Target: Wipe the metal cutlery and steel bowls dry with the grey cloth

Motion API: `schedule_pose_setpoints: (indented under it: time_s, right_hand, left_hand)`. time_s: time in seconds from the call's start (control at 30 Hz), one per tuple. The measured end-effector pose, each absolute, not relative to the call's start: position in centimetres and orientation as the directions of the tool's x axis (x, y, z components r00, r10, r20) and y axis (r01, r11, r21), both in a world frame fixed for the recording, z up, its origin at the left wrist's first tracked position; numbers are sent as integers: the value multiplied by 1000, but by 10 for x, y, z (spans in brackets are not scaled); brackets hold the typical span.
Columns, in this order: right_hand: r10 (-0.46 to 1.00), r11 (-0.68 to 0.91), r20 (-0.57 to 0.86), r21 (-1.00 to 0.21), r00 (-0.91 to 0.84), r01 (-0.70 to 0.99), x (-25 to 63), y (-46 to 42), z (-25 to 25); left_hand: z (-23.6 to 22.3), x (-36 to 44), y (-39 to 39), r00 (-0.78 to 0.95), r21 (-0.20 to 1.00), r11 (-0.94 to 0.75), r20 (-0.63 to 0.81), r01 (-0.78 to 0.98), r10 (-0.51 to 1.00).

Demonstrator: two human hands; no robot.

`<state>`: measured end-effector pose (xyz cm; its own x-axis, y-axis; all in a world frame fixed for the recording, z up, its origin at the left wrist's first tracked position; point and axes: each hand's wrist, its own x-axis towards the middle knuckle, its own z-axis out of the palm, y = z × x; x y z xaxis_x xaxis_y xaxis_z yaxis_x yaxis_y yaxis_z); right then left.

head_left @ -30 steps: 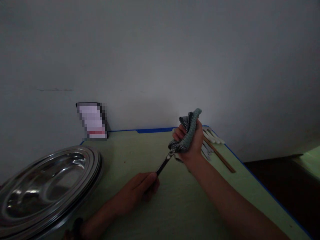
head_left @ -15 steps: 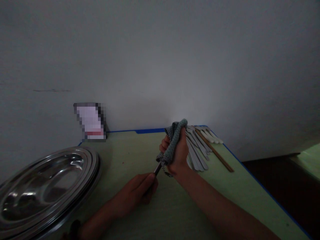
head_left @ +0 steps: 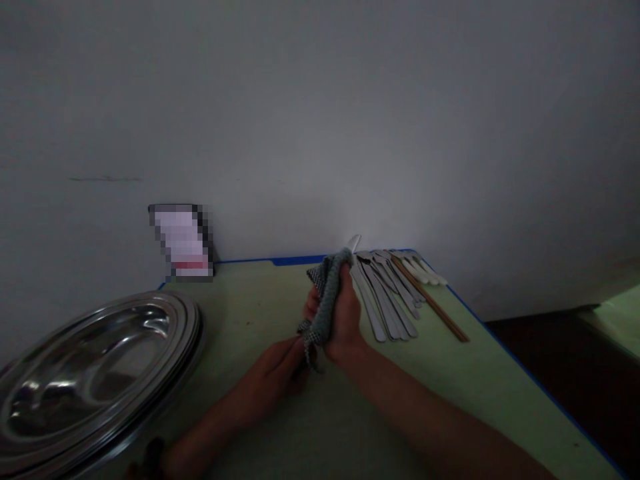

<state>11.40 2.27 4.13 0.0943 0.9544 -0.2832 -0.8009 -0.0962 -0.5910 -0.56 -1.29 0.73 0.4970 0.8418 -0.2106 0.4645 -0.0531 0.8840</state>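
The right hand (head_left: 347, 313) is closed around a folded grey-green cloth (head_left: 327, 303), and its fingers are clamped on it. From the upper end of this cloth comes out the bright tip of a metal utensil (head_left: 355, 243); the rest of it is wrapped, so I cannot tell its kind. The left hand (head_left: 283, 363) is closed at the lower end of the cloth and grips the near end of the utensil, which its fingers hide. Cloth and utensil are held together above the middle of the tabletop (head_left: 250, 300), slanting toward its far edge.

Just to the right of the right hand, metal cutlery (head_left: 387, 300) lies spread near the far edge. Next to it, brown chopsticks (head_left: 435, 300) lie at a slant toward the right edge, and white-handled pieces (head_left: 425, 270) lie at the far right corner. At the left edge there is a stack of oval metal trays (head_left: 187, 320). A blurred panel with a dark frame (head_left: 183, 240) leans against the wall (head_left: 300, 133) at the far left corner.
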Motion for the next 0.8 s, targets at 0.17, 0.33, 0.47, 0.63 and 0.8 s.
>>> schedule_pose_setpoints:
  time_s: [0.17,0.33,0.47,0.63,0.8]
  right_hand:
    - [983,55,-114,-554,141,-831,146,36,58]
    - [975,202,34,-530,218,-823,177,44,71]
    - [968,244,86,-526,235,-815,182,41,74]
    - [982,170,22,-533,187,-829,165,38,67]
    - [980,114,-78,-536,184,-837,153,34,64]
  left_hand:
    - [7,-5,-13,582,917,-48,-211,397,785]
    - [4,-10,-12,608,923,-17,-239,384,757]
    - [2,-12,-13,604,919,-18,-245,395,758]
    - [3,-9,-13,612,914,-68,-212,401,762]
    - [6,-8,-14,610,898,-83,-223,432,760]
